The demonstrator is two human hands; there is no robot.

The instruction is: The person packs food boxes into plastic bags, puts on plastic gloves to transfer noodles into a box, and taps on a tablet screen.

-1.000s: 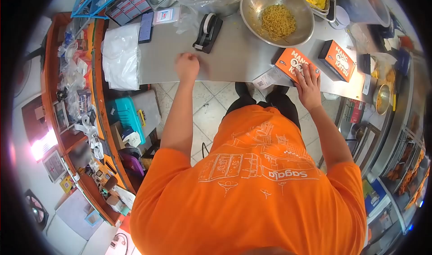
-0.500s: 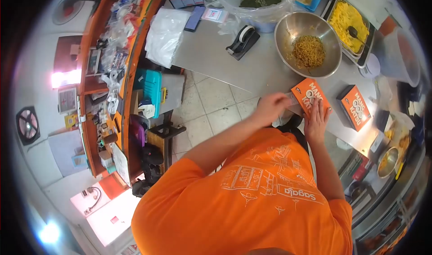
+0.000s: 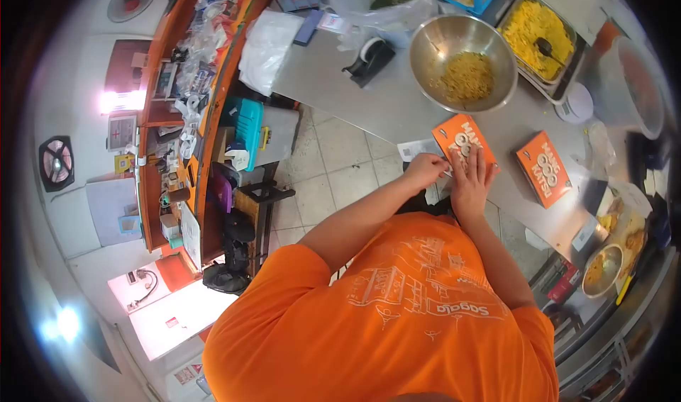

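An orange box [image 3: 454, 134] printed "Mang Katsu" lies at the edge of the metal table. My right hand [image 3: 471, 187] rests flat on its top, fingers stretched out and slightly apart. At the box's left edge my left hand [image 3: 425, 171] is closed in a pinch; what its fingertips grip, if anything, is hidden. A white printed slip [image 3: 413, 149] juts out beside the box, just above my left hand. To the right lies a second orange box [image 3: 545, 169] of the same print, touched by neither hand.
On the metal table [image 3: 333, 97] are a steel bowl [image 3: 504, 86] of brown shreds, a tape dispenser [image 3: 369, 62], a tray of yellow food [image 3: 535, 37], a phone [image 3: 307, 28] and white plastic bags [image 3: 266, 51]. Cluttered orange shelves [image 3: 206, 104] stand left.
My left hand has moved down along the box's left edge and pinches there. More of the white slip shows. My right hand stays on the box while the view has shifted slightly.
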